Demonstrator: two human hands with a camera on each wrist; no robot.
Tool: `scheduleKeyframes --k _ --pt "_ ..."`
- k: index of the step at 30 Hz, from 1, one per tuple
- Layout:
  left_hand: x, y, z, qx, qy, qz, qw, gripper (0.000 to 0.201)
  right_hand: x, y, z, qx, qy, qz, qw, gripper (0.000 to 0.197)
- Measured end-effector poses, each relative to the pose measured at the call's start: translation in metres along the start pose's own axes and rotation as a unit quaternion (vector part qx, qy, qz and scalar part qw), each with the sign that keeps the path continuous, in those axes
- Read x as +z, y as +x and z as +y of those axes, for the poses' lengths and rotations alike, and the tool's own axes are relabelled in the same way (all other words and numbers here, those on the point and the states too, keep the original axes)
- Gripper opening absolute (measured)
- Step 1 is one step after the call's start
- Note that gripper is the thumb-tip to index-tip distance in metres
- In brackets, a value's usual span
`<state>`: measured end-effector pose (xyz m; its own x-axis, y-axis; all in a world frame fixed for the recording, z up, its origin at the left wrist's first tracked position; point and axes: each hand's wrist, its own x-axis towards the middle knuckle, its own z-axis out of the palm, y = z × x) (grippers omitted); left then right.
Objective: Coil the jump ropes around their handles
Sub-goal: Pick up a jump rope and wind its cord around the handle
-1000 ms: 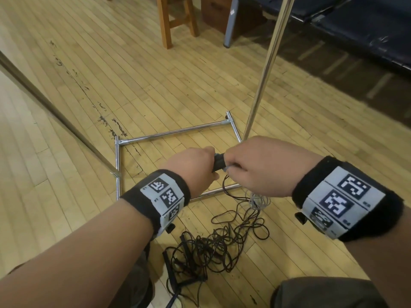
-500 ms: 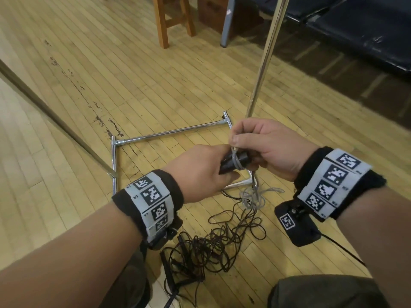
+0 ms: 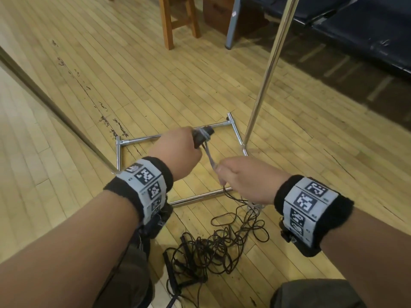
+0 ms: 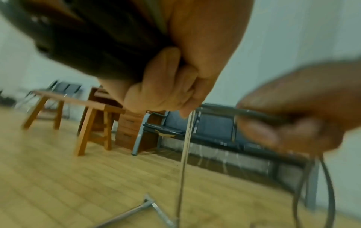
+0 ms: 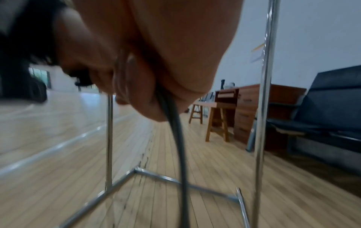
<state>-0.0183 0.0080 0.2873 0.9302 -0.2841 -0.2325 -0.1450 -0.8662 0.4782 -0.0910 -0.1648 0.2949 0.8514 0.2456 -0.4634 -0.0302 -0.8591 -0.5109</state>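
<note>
My left hand (image 3: 175, 152) clenches the black handles (image 3: 203, 135), grey rope (image 3: 210, 160) wound round them. At 5 o'clock from it, my right hand (image 3: 246, 177) pinches that rope taut. 1 tangled black rope (image 3: 213, 247) lies on the floor (image 3: 133, 74) at 6 o'clock.

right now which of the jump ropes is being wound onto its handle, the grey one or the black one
The grey jump rope: it runs taut from the right hand to wraps on the black handle in the left hand. The tangled black jump rope lies untouched on the floor.

Head view looks steeply down from above. Wrist views sit low, close under each hand, facing far. All share the chrome rack base (image 3: 234, 132).
</note>
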Motion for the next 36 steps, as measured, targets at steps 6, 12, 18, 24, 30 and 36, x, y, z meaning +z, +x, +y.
scheduleKeyframes --k 6,12,18,24,30,36 --pt "0.032 -0.019 0.018 0.077 0.183 -0.151 0.968 0.011 -0.029 -0.020 -0.025 -0.094 -0.215 -0.022 0.972 0.033" --pt "0.031 -0.037 0.025 0.205 0.049 -0.119 0.970 0.022 -0.057 -0.021 0.017 -0.077 0.040 0.067 0.994 0.027" --pt "0.020 -0.037 0.030 0.129 -0.111 -0.027 0.985 0.017 -0.033 -0.002 0.039 -0.031 0.337 0.085 0.937 0.042" --pt "0.007 -0.013 0.025 0.042 -0.089 0.014 0.995 0.015 -0.008 0.009 0.023 0.021 0.127 0.092 0.987 0.039" --pt "0.018 -0.007 0.015 0.017 0.165 -0.125 0.978 0.017 -0.003 -0.013 -0.019 -0.056 -0.234 -0.096 0.966 0.022" --pt "0.034 -0.024 0.023 0.165 0.184 -0.190 0.950 0.009 -0.036 -0.022 -0.013 -0.078 -0.165 0.021 0.983 0.020"
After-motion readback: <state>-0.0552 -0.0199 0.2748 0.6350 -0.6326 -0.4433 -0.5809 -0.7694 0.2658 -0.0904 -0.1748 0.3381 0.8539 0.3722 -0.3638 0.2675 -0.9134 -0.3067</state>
